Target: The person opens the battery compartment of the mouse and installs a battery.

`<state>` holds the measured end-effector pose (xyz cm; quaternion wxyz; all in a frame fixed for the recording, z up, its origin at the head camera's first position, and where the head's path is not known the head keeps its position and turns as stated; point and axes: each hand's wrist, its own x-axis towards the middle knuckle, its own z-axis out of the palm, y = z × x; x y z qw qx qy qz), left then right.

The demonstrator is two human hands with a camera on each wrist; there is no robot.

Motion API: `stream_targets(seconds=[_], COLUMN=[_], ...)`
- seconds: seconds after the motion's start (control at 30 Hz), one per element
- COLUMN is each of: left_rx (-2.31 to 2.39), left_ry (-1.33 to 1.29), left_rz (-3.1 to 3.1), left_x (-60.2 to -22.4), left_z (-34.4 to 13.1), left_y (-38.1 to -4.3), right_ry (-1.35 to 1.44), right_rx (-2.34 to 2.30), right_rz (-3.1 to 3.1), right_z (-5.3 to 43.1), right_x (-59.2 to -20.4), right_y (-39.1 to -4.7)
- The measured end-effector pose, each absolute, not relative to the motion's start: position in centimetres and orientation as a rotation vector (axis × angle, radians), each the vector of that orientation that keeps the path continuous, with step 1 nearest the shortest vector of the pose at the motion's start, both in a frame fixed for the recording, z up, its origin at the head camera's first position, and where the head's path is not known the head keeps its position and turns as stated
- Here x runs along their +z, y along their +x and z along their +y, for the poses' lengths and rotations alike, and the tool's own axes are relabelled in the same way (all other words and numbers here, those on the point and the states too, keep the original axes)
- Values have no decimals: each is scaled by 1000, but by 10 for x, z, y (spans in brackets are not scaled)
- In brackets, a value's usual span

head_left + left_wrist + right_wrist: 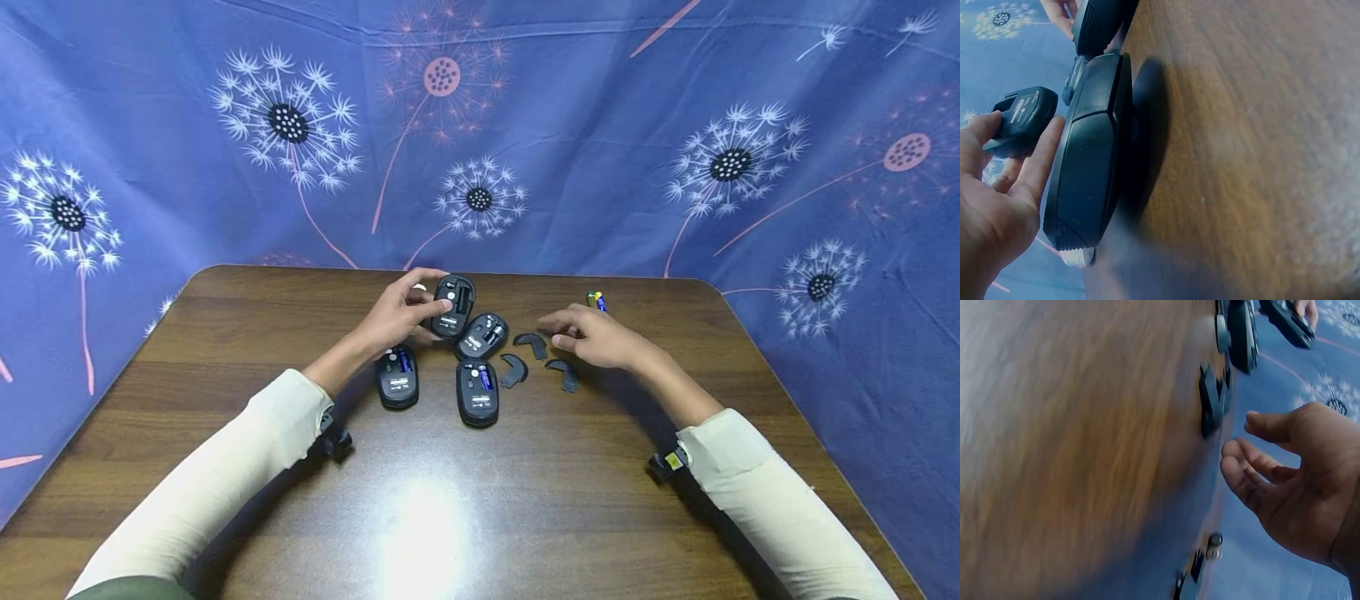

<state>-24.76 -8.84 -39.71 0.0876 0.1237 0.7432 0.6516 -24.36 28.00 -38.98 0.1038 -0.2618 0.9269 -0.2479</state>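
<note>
My left hand [395, 315] pinches a black computer mouse [460, 293] between thumb and fingers, raised off the table with its underside showing and its battery slot uncovered. In the left wrist view, that mouse [1025, 119] hangs beyond a nearer mouse [1088, 156] lying on the table. My right hand [600, 340] hovers beside three dark battery covers, the nearest cover [531, 342] just left of its fingertips. The right wrist view has this hand [1304, 481] with loosely bent fingers and nothing held. A second mouse [487, 332] lies beneath the held one.
Two more upturned mice, one on the left [397, 382] and one in front [477, 400], each contain a blue battery. Loose batteries [597, 301] lie behind my right hand. Something white [420, 287] is partly hidden by my left hand. A patterned blue cloth [585, 167] hangs behind the table.
</note>
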Motion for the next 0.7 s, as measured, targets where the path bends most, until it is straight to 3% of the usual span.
stream_targets(seconds=[0.7], left_rx=[1942], left_ry=[374], left_rz=[2211], left_x=[-398], left_z=[-87], left_y=[-246], right_ry=[-537], right_rx=[-758], right_rz=[2865], right_z=[362], right_x=[-371], right_y=[-256])
